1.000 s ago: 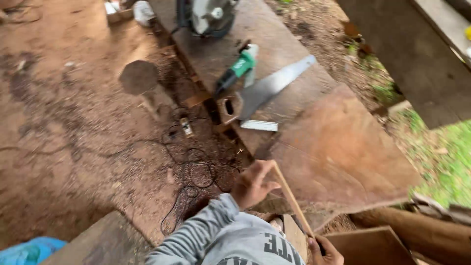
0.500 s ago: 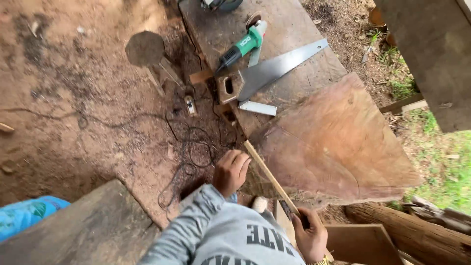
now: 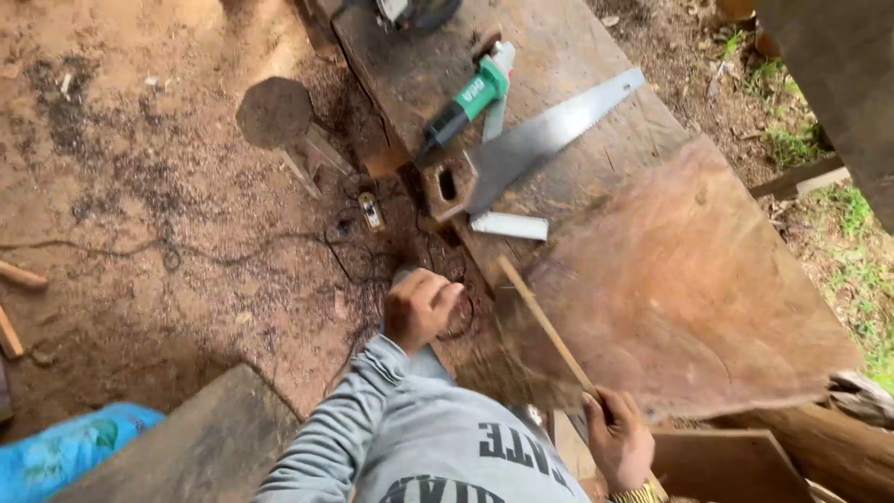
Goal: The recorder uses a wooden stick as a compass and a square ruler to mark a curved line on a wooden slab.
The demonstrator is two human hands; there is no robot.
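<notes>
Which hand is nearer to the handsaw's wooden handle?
Left. The left hand is a fist just below the handsaw handle, apart from it; the right hand grips a thin wooden strip farther down.

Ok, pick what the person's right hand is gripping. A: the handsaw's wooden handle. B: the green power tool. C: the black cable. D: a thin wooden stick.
D: the right hand closes around the lower end of the thin wooden stick, which slants up across the reddish slab; the handsaw lies untouched farther up.
</notes>
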